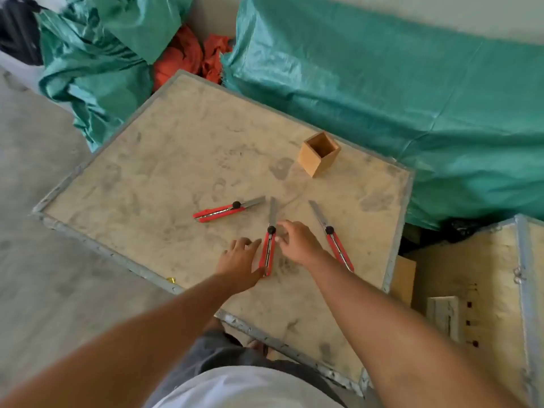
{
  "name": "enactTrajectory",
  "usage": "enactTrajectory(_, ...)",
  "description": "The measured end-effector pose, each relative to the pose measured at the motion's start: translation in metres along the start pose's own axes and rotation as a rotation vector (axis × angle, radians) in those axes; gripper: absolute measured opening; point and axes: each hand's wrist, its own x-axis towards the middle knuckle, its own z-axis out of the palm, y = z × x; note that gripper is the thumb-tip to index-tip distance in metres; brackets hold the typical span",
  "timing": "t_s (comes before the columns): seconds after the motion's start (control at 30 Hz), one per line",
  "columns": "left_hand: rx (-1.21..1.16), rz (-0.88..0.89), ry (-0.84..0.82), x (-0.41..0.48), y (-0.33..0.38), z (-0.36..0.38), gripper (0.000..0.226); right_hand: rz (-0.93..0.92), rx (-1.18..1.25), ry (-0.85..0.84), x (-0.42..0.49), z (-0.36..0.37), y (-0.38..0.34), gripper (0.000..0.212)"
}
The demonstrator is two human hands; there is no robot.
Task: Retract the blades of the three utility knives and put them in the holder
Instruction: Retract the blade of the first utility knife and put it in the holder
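Three red utility knives lie on the dusty crate top [147,178] in front of you, all with blades extended. The left knife [223,212] lies nearly crosswise, its blade pointing right and away from you. The middle knife [269,242] lies lengthwise, blade pointing away, black lock knob at the top of its red handle. The right knife [335,241] angles with its blade pointing up and left, its handle end close to your right forearm. Your left hand [240,260] rests flat against the left side of the middle knife's handle, fingers spread and loose, not closed around anything. Your right hand [297,241] hovers just right of the same knife near the knob, fingers curled loosely and partly blurred; you hold nothing in it, and contact with the knife cannot be confirmed. The wooden holder [319,154], a square open-topped box, stands upright farther back on the crate, well apart from all three knives, with nothing visible inside. Green tarpaulin [412,98] lies behind the crate.
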Motion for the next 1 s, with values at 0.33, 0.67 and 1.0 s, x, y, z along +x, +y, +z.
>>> enactTrajectory(0.33, 0.072, 0.103, 0.016, -0.007, -0.011, 0.036, 0.074, 0.077, 0.125, 0.113, 0.011, 0.026, 0.0, 0.034)
enactTrajectory(0.67, 0.194, 0.147, 0.042, -0.012, -0.011, 0.036, 0.073, 0.096, 0.16, 0.195, 0.013, 0.034, -0.003, 0.02)
enactTrajectory(1.0, 0.027, 0.077, 0.116, -0.017, -0.003, 0.043, 0.064, 0.243, 0.399, 0.242, 0.013, 0.03, -0.001, 0.017)
